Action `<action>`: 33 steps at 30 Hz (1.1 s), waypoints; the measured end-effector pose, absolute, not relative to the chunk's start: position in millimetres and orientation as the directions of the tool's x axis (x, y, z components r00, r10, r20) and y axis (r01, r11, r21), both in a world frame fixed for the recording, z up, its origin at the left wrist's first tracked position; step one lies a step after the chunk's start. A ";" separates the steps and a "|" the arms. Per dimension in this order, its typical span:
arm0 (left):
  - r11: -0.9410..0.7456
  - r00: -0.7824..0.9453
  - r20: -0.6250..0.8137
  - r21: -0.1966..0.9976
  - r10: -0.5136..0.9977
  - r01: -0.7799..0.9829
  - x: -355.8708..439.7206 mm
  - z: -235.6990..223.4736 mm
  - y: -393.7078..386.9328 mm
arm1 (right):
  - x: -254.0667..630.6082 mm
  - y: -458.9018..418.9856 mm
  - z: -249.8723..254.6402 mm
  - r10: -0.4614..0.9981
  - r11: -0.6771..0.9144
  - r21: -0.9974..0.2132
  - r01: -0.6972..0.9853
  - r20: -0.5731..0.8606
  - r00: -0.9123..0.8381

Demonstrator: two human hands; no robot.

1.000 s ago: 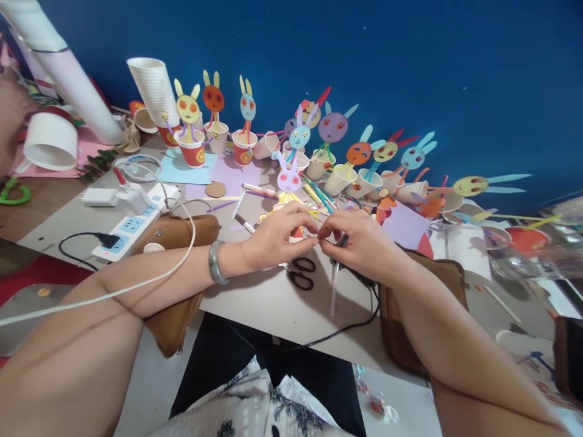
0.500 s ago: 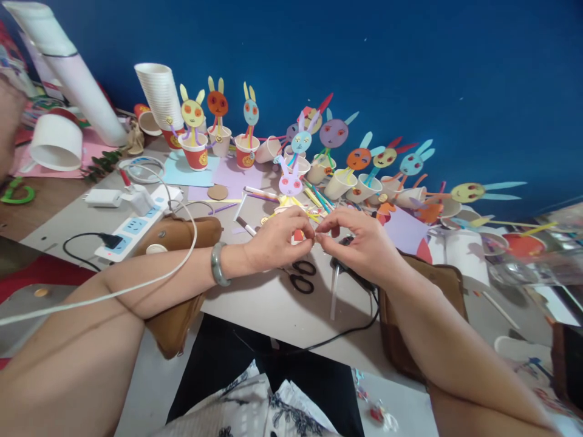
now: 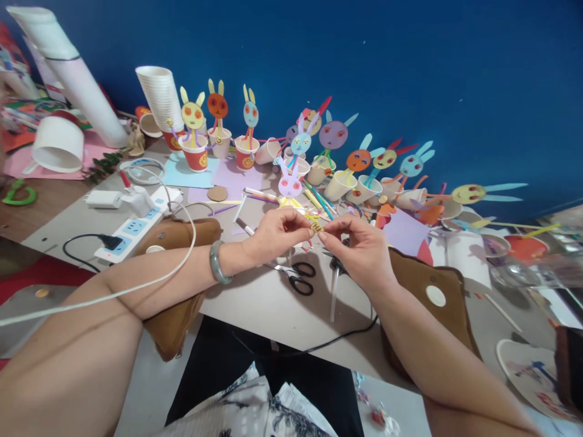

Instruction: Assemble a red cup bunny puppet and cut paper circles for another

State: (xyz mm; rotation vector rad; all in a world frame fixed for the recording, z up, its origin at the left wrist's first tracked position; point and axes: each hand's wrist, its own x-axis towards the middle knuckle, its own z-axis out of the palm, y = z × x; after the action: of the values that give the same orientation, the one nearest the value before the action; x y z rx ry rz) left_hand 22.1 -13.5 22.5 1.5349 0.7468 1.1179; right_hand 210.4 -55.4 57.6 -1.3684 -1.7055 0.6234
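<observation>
My left hand (image 3: 280,237) and my right hand (image 3: 362,249) meet over the middle of the table. Between their fingertips they pinch a small round yellow piece (image 3: 316,227) with dark marks on it. Just below lie black-handled scissors (image 3: 300,278), lying on the table. A translucent stick (image 3: 334,294) and a dark corded tool, mostly covered by my right hand, are close by. Right behind my hands stands a lavender paper rabbit head (image 3: 290,186) on yellow stems; its lower part is hidden.
Several paper rabbits in cups line the blue wall, among them a red cup (image 3: 197,156). On the left are a power strip (image 3: 136,227), a white cable and a stack of paper cups (image 3: 159,97). Brown pouches (image 3: 428,315) lie beneath both arms.
The fingertips have parted slightly and the yellow piece now shows between them. My right hand has shifted a little right and down, uncovering more of the scissors and the right pouch.
</observation>
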 end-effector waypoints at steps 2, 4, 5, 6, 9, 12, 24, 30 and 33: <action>-0.258 0.379 0.266 0.963 0.886 -0.074 22.8 19.8 -12.8 | 211.8 -54.3 56.7 0.951 0.290 -0.801 0.524 0.304 -0.062; -0.255 0.384 0.255 0.966 0.888 -0.051 23.7 16.7 -12.0 | 218.2 -49.6 55.4 0.944 0.297 -0.798 0.524 0.330 -0.033; -0.262 0.379 0.257 0.964 0.889 -0.040 23.9 15.4 -11.6 | 223.1 -45.7 54.4 0.938 0.295 -0.799 0.524 0.347 0.001; -0.283 0.370 0.274 0.959 0.888 -0.029 23.8 14.7 -11.3 | 228.8 -41.0 52.9 0.931 0.287 -0.805 0.520 0.361 0.046; -0.449 0.320 0.422 0.894 0.848 0.011 21.2 17.7 -10.5 | 246.9 -24.4 45.6 0.944 0.198 -0.867 0.457 0.295 0.150; -0.601 0.248 0.568 0.796 0.785 0.079 16.0 30.9 -9.0 | 258.3 -11.3 35.7 0.980 0.089 -0.921 0.380 0.149 0.134; -0.750 0.615 0.431 0.415 0.661 0.515 33.1 72.6 59.4 | 250.9 -2.0 13.3 0.994 -0.104 -0.988 0.110 -0.101 0.035; -0.792 0.780 0.148 0.040 0.608 0.609 62.7 63.8 54.7 | 253.3 0.6 12.2 0.989 -0.103 -0.995 0.000 -0.102 0.110; -0.787 0.777 0.155 0.012 0.610 0.616 69.2 56.5 50.3 | 253.0 2.0 8.8 0.986 -0.129 -0.991 -0.018 -0.130 0.102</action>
State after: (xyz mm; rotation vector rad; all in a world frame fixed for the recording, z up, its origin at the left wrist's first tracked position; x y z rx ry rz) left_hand 69.2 50.3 56.5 2.9984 1.0353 0.2407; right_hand 253.0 2.0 8.8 -1.3423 -1.0596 1.2315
